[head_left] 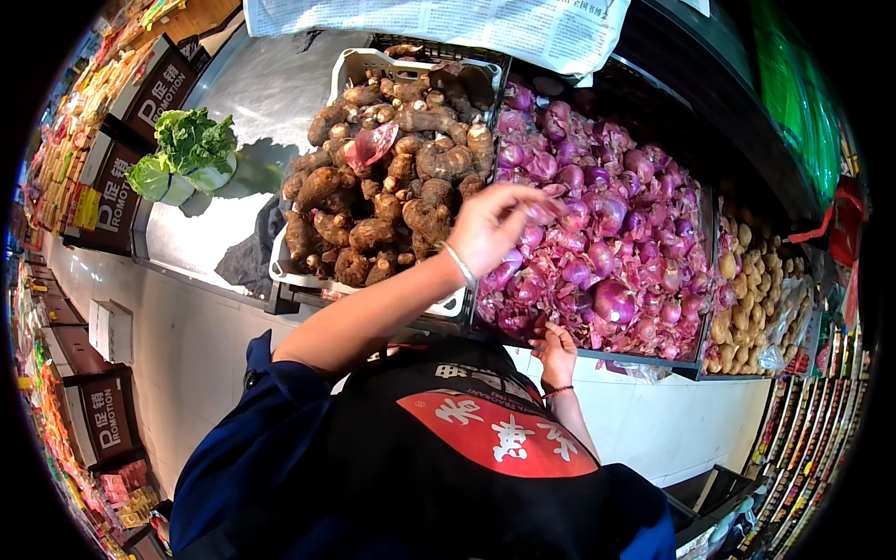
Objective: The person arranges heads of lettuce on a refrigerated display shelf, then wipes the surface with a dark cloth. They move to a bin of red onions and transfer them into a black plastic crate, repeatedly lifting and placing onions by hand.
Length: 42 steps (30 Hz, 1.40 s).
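Observation:
A bin heaped with red onions (609,213) and loose papery skins lies before me. Over its left side reaches my left hand (493,227), a pale bangle on its wrist. Its blurred fingers pinch what looks like a piece of red onion skin (544,207). At the bin's near edge is my right hand (556,352), wearing a dark beaded bracelet, its fingers loosely apart beside the onions with nothing visible in them. To the left, a white plastic crate (280,260) holds brown taro corms (371,234); a reddish onion skin (372,145) rests on top of them.
Two bundled leafy cabbages (182,171) stand on a metal counter (269,91), near a dark cloth (248,248). Potatoes (752,294) fill the bin at right. Newspaper (441,31) hangs over the far edge. Green plastic bags (798,105) hang at upper right.

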### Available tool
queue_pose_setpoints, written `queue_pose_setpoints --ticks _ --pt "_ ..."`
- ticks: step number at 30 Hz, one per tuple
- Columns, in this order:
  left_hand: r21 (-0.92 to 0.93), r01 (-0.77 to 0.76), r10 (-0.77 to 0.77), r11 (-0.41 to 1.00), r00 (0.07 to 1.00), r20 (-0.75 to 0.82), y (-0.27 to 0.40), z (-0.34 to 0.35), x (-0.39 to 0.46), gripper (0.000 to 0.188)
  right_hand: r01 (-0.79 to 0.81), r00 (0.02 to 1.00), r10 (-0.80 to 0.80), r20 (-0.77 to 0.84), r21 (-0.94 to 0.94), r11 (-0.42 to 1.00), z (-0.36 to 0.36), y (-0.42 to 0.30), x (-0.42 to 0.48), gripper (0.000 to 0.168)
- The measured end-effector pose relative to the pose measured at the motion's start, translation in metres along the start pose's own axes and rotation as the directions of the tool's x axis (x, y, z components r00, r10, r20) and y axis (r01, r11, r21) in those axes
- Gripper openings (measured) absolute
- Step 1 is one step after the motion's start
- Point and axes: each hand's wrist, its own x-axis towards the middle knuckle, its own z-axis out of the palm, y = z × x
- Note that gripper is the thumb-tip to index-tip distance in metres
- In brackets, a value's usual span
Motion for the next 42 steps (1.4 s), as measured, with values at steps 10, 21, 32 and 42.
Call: queue_pose_setpoints --ticks 10,21,32,42 --pt "0.94 -0.042 0.184 0.337 0.983 -0.023 -0.008 -0.139 0.045 0.038 -0.023 0.999 0.024 -0.035 0.014 1.0 -0.018 0.015 -0.012 0.018" --pt "0.93 0.22 0.232 0.295 0.927 -0.293 -0.046 -0.214 0.017 0.02 -0.034 0.999 0.035 0.022 -0.034 0.999 -0.011 0.019 -0.009 0.018" --pt "0.58 -0.348 0.217 0.737 0.934 0.285 0.048 -0.054 0.018 0.043 0.008 0.994 0.004 0.11 -0.11 0.994 -0.003 0.023 -0.004 0.019" --pt "0.447 0.385 0.097 0.807 0.661 -0.744 -0.068 -0.367 -0.082 0.032 -0.089 0.996 0.092 0.016 -0.139 0.986 -0.022 0.031 -0.003 0.018"
